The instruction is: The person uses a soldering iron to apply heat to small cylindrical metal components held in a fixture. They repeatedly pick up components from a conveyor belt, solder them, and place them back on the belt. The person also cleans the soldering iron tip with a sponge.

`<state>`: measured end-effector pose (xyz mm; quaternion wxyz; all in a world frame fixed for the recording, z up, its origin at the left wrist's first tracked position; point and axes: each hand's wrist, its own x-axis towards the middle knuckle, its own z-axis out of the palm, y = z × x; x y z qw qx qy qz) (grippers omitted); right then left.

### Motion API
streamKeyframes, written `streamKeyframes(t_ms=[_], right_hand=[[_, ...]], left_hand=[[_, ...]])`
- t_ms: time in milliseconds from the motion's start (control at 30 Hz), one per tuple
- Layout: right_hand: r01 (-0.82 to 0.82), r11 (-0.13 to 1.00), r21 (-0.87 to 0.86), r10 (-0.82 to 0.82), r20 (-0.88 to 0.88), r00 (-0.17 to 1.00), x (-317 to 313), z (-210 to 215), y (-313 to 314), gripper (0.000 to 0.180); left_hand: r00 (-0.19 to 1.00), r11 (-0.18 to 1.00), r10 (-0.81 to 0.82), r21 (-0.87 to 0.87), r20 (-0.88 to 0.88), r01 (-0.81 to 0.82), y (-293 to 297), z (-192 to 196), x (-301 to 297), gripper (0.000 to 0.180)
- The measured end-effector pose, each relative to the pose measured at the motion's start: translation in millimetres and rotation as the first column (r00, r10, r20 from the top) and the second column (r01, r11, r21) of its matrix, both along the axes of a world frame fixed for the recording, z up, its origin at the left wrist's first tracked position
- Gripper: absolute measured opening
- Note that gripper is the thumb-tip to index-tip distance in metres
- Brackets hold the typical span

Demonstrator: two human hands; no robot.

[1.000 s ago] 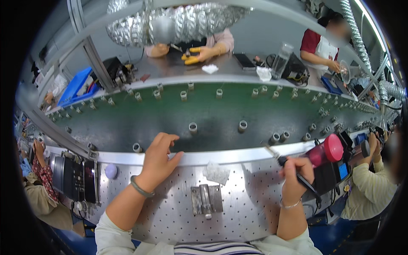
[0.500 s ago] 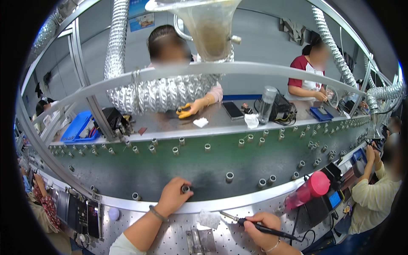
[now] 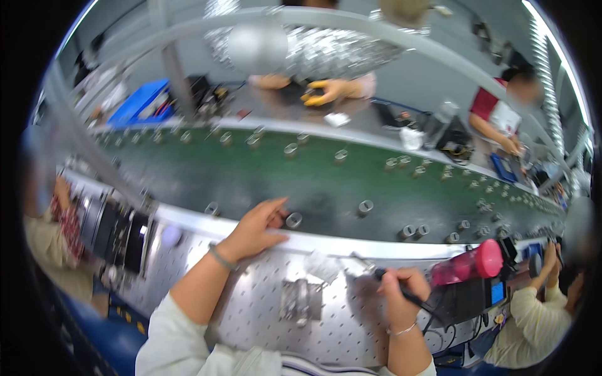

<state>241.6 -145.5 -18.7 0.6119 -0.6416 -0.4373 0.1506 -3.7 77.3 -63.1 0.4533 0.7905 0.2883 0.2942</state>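
My left hand is over the near edge of the green conveyor belt, its fingers apart. Just beside its fingertips stands a short metal cylinder with an open top; the hand does not appear to be gripping it. In my right hand is a soldering iron, its tip pointing left above the perforated metal bench. A crumpled white wipe lies between my hands. Below it sits a metal fixture with a rod-shaped part on a square plate.
Several similar cylinders, one of them this cylinder, stand along the belt. A pink bottle and a dark box with a lit screen are at right. Across the belt a co-worker's hand holds yellow-handled pliers. A frame bar spans above.
My view has shifted downward and tilted. The fingers of my left hand, around the metal cylinder before, have spread and come away from it. My right hand still grips the soldering iron.
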Motion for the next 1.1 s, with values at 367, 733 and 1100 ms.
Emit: streamKeyframes(t_ms=[367,733,1100], right_hand=[[0.067,0.996,0.051,-0.057,-0.171,0.984,5.9,-17.6,22.6,0.015],[0.052,0.998,0.036,-0.047,-0.133,0.990,4.8,-19.8,20.6,0.014],[0.014,0.999,0.033,-0.007,-0.196,0.981,4.1,-12.6,17.7,0.011]], left_hand=[[0.944,0.872,0.294,0.448,-0.151,-0.199,-10.5,5.5,-47.8,0.044],[0.776,0.657,0.625,0.596,-0.088,-0.462,11.2,0.2,-112.1,0.042],[0.919,0.879,0.351,0.402,-0.181,-0.256,-20.5,5.7,-20.8,0.073]])
